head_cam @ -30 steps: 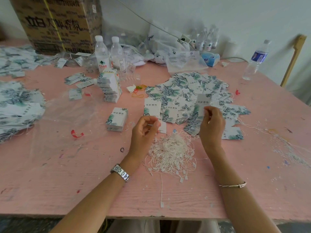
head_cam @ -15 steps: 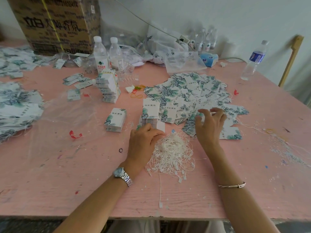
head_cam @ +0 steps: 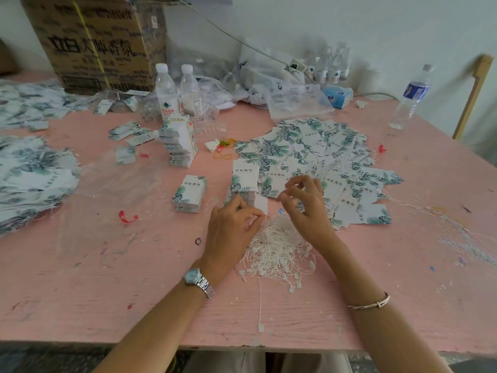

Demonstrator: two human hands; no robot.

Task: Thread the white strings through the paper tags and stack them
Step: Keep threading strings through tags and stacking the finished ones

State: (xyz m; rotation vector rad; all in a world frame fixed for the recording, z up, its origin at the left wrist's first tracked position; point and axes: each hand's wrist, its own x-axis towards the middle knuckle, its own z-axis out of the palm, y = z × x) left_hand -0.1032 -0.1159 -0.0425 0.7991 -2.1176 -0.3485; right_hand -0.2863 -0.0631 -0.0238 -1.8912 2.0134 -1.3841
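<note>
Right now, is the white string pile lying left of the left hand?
No, the white string pile lies on the pink table between the left hand and the right hand.

Neat tag stacks: three, namely tall stack (head_cam: 178, 146), low stack (head_cam: 189, 195), third stack (head_cam: 244, 180)
Loose tags (head_cam: 317, 152): past counting
White strings (head_cam: 277, 249): one heap
Clear water bottles: three, namely left bottle (head_cam: 165, 90), middle bottle (head_cam: 189, 90), far-right bottle (head_cam: 411, 98); blurred ones behind uncounted
Cardboard box (head_cam: 94, 41): one
Wristwatch (head_cam: 197, 279): one
Bracelet (head_cam: 368, 304): one
</note>
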